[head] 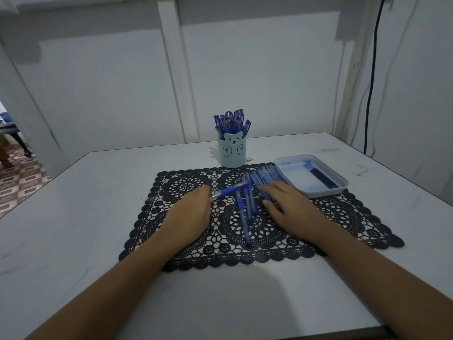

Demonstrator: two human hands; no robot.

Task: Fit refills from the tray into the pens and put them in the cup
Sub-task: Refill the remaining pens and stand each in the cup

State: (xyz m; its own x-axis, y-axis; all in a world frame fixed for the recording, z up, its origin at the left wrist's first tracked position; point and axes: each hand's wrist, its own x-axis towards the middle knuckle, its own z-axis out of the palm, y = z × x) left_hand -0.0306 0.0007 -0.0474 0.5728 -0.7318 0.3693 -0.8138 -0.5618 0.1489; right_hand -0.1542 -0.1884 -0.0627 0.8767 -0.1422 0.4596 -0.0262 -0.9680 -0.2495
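My left hand point(191, 212) holds a blue pen point(230, 190) by its tip end; the pen points right across the black lace mat point(186, 256). My right hand point(286, 204) lies on a row of blue pens point(263, 177) beside the tray, its fingers touching them. Two or three loose pens point(245, 217) lie between my hands on the mat. A pale blue bear cup point(231, 153) stands behind the mat, filled with several blue pens point(232, 122). The white tray point(340, 179) at the right holds a few dark blue refills point(322, 177).
A white table point(73, 241) carries everything, with its near edge low in view. Behind it stands a white wall with a post point(176, 69). A black cable point(371, 82) hangs at the far right. A tiled floor point(17, 182) shows at the left.
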